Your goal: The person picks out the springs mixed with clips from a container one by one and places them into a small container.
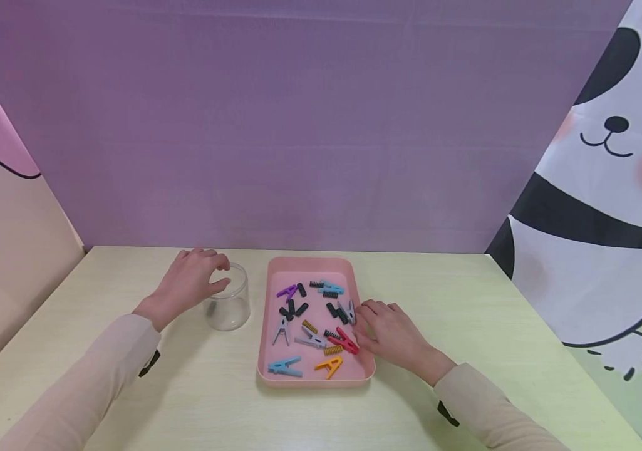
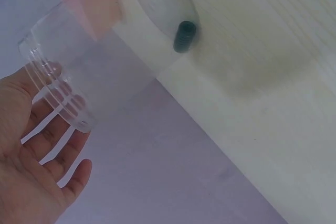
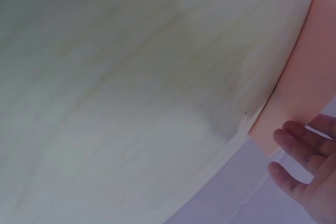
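A clear, open-topped jar [image 1: 229,310] stands upright on the table, left of the tray. In the left wrist view a dark, ridged piece [image 2: 185,36] like a small spring lies at its bottom. My left hand [image 1: 193,279] is at the jar's rim, thumb and forefinger apart over the mouth. On the right, my right hand [image 1: 391,332] lies at the side of the pink tray [image 1: 310,383], its fingers loosely bent at the rim. Nearest to it are a red clothespin [image 1: 344,341] and a grey clothespin [image 1: 349,311]. The tray wall hides some right fingertips in the right wrist view.
Several clothespins share the tray, among them a purple one [image 1: 287,292], a yellow one [image 1: 329,366] and a light blue one [image 1: 285,367]. Black springs [image 1: 330,294], gold springs [image 1: 333,351] and small black pieces [image 1: 301,289] lie among them. A purple backdrop [image 1: 298,138] rises behind the table.
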A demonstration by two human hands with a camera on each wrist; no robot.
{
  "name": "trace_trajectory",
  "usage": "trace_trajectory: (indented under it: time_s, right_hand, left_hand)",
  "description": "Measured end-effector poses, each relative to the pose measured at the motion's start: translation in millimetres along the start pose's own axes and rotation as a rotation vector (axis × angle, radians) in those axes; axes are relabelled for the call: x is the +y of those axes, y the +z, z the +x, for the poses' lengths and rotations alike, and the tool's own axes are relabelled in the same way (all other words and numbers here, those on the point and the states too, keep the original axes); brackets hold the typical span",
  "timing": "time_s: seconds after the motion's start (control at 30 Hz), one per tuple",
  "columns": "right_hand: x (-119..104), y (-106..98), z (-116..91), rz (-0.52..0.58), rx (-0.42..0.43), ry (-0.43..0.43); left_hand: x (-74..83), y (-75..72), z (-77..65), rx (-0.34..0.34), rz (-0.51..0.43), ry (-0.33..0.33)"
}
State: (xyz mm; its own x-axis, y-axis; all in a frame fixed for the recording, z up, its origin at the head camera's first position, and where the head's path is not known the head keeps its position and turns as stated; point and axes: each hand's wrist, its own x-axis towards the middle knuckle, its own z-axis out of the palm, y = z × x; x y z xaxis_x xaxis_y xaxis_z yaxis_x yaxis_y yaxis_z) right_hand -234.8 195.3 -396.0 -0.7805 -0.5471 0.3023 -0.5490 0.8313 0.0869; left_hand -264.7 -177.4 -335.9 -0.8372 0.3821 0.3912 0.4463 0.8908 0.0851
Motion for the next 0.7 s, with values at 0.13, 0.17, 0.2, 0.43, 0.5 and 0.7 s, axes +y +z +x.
trace_trajectory:
  time_s: [0.13, 0.17, 0.2, 0.43, 0.5, 0.7]
  right_hand:
    - [0.4, 0.3, 0.0, -0.005, -0.002, -0.001]
    - [0.5, 0.5, 0.0, -0.005, -0.003, -0.002]
    - [0.7, 0.7, -0.1, -0.004, -0.003, -0.002]
    - [0.9, 0.6, -0.3, -0.006, -0.005, -0.002]
    - [0.7, 0.6, -0.2, -0.006, -0.002, -0.002]
    - [-0.1, 0.0, 0.4, -0.002, -0.006, 0.001]
  left_hand:
    - [5.4, -1.4, 1.7, 0.018, 0.01, 0.019]
    - [7.5, -2.5, 2.2, 0.019, 0.01, 0.021]
    - [9.8, -3.4, 2.9, 0.02, 0.01, 0.024]
    - [27.9, -6.3, 6.7, 0.044, 0.016, 0.056]
    - [33.7, -5.1, 7.7, 0.052, 0.009, 0.067]
    - [52.9, 1.1, 9.6, 0.046, 0.029, 0.114]
